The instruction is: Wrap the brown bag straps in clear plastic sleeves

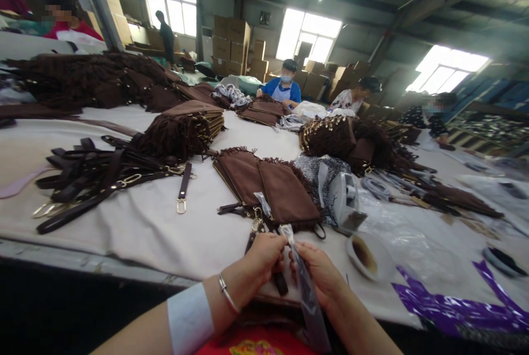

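My left hand (266,258) and my right hand (318,269) meet near the table's front edge, fingers pinched together. Between them they hold a narrow clear plastic sleeve (308,294), its crumpled upper end at my fingertips and its length hanging toward my lap. Something dark shows through or behind the sleeve; I cannot tell which. Just beyond my hands lie brown zip pouches (287,192) with fringed edges, overlapping. A gold clasp (258,217) on a dark strap rests by my left hand. Farther left is a single short dark wrist strap (184,185) with a gold clip.
Dark straps (82,178) lie heaped at left. Stacks of fringed brown pouches (177,132) stand behind and at right (347,140). A tape dispenser (346,200), a tape roll (366,256) and purple plastic (454,305) sit at right. Several people work across the table.
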Motion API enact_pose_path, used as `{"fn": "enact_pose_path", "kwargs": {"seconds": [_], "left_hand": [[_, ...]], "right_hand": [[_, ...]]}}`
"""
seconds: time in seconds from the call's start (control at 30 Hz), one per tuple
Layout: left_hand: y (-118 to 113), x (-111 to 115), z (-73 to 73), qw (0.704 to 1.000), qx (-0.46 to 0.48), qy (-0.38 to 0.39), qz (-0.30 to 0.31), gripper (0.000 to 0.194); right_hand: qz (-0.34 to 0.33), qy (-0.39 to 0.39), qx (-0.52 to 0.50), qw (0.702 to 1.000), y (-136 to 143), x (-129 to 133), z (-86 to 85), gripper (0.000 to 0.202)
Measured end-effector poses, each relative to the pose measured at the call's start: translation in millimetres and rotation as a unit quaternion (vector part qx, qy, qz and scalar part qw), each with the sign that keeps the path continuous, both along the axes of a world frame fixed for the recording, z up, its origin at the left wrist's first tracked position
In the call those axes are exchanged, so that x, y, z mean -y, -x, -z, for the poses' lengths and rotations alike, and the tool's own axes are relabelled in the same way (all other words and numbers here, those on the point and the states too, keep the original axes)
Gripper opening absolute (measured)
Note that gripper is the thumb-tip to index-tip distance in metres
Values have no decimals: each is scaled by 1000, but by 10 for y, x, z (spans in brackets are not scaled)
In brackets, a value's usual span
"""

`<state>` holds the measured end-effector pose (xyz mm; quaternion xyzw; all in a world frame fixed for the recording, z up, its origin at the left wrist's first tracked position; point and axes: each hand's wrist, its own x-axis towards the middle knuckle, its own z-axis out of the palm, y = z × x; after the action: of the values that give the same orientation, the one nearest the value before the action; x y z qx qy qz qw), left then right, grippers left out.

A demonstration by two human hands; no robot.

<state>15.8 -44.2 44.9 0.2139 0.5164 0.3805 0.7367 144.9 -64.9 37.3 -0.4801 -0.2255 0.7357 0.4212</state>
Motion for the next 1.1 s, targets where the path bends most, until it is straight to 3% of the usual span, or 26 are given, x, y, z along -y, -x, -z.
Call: {"fn": "enact_pose_path", "kwargs": {"seconds": [0.13, 0.27, 0.47, 0.8, 0.93, 1.1], "left_hand": [[-37, 33, -20, 1000, 11, -7, -13, 14], [-30, 46, 56, 999, 35, -24, -22, 12], [-34, 49, 159, 997, -55, -51, -27, 9], [-52, 135, 205, 992, -95, -57, -59, 13], [-35, 122, 199, 989, -118, -69, -52, 10], [23, 69, 205, 978, -178, -101, -35, 10]], "right_hand": [[-2, -6, -3, 1000, 10, -9, 33, 25], [-2, 5, -27, 1000, 14, -26, 87, 21], [-6, 13, -60, 998, 31, -31, 181, 19], [3, -6, -103, 995, 129, -37, 247, 23], [4, -21, -57, 998, 122, -26, 222, 28], [17, -52, 118, 992, 97, -31, 176, 32]]}}
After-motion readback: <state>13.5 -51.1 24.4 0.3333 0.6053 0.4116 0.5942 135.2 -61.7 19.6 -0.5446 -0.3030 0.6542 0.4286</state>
